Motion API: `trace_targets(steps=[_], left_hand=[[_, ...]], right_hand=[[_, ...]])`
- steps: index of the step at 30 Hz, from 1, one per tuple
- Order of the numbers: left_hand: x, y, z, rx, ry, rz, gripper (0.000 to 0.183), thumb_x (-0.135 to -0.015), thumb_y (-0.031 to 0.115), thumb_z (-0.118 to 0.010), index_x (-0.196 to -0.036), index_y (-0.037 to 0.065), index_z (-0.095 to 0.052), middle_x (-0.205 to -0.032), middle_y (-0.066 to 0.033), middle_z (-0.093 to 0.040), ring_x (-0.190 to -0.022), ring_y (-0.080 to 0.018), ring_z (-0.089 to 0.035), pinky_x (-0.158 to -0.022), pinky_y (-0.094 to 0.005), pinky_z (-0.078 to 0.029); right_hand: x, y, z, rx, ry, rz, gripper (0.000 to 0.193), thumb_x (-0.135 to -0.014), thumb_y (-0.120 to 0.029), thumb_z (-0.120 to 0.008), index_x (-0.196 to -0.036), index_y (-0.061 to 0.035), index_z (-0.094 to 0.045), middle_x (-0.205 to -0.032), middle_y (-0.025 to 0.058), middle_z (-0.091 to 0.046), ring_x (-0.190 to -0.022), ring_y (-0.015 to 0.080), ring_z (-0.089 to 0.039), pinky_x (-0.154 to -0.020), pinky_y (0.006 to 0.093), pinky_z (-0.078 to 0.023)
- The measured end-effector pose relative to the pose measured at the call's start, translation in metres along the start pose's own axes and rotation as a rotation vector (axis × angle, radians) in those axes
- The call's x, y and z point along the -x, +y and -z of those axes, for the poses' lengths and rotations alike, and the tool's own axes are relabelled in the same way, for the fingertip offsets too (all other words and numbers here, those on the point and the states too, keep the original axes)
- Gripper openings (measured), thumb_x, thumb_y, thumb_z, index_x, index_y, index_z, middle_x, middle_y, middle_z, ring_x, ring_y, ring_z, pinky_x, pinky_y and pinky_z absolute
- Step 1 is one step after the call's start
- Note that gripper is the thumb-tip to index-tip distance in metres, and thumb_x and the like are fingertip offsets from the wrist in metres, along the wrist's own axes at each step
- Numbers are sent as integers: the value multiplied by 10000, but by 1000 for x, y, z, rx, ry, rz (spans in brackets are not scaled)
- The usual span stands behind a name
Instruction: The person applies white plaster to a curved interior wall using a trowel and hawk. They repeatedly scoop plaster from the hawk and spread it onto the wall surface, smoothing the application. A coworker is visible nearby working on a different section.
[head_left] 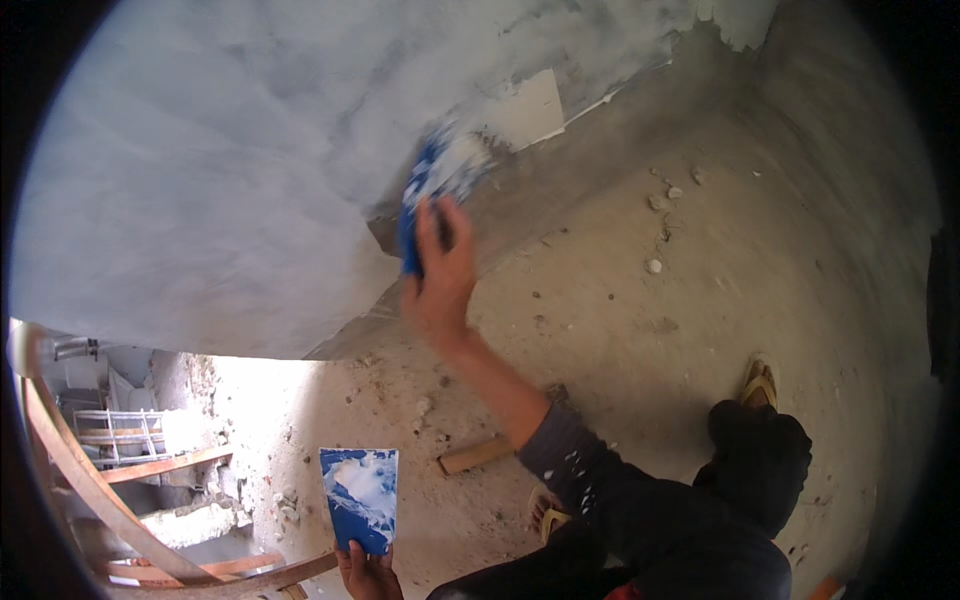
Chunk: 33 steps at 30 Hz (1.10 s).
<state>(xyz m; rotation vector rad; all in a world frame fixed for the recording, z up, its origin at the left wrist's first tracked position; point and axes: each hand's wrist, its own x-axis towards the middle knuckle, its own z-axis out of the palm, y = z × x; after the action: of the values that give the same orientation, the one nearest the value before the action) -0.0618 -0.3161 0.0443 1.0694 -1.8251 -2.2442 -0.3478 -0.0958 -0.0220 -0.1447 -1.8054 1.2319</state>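
Observation:
My right hand (440, 285) grips a blue putty spreader (410, 225) by its edge and presses it at the lower part of the grey wall (230, 180). White putty is smeared over its blade, which is blurred by motion. Just beyond it, a patch of fresh white putty (530, 110) sits near the wall's bottom edge. Low in the view, my left hand (368, 575) is closed round the narrow end of a second blue putty spreader (360, 525). A thick dollop of white putty (365, 485) lies on that blade.
Rubble bits (655, 266) are scattered over the dusty concrete floor (600, 330). A short wood block (475, 456) lies near my sandalled feet (760, 385). At the lower left, wooden strips (170, 465) stand by a bright opening. Another wall (850, 200) rises on the right.

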Motion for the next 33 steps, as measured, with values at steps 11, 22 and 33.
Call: trace_targets(steps=[11, 22, 33], left_hand=[[-49, -9, -14, 62, -132, 7, 364, -906, 197, -529, -1222, 81, -391, -1110, -81, -522, -998, -223, -537, -804, -363, -470], [-14, -13, -40, 114, -43, -85, 341, -918, 178, -500, -1224, 60, -408, -1154, -99, -501, -1072, -244, -500, -926, -408, -423], [33, 3, -58, 119, 57, -167, 303, -930, 162, -484, -1208, 65, -415, -1143, -88, -537, -1023, -204, -551, -875, -352, -461]], right_hand=[[-87, 74, 159, 200, 226, 7, 405, -760, 79, -511, -1157, 9, -553, -1046, 185, -603, -953, 286, -596, -821, 345, -454], [12, 35, 54, 13, -254, 183, 732, -547, 99, -591, -1241, -127, -532, -1160, 177, -514, -1050, 382, -518, -907, 426, -432], [-25, 43, 49, -21, -64, 28, 708, -616, 138, -546, -1295, -31, -438, -1270, 226, -366, -1166, 372, -400, -971, 448, -345]])
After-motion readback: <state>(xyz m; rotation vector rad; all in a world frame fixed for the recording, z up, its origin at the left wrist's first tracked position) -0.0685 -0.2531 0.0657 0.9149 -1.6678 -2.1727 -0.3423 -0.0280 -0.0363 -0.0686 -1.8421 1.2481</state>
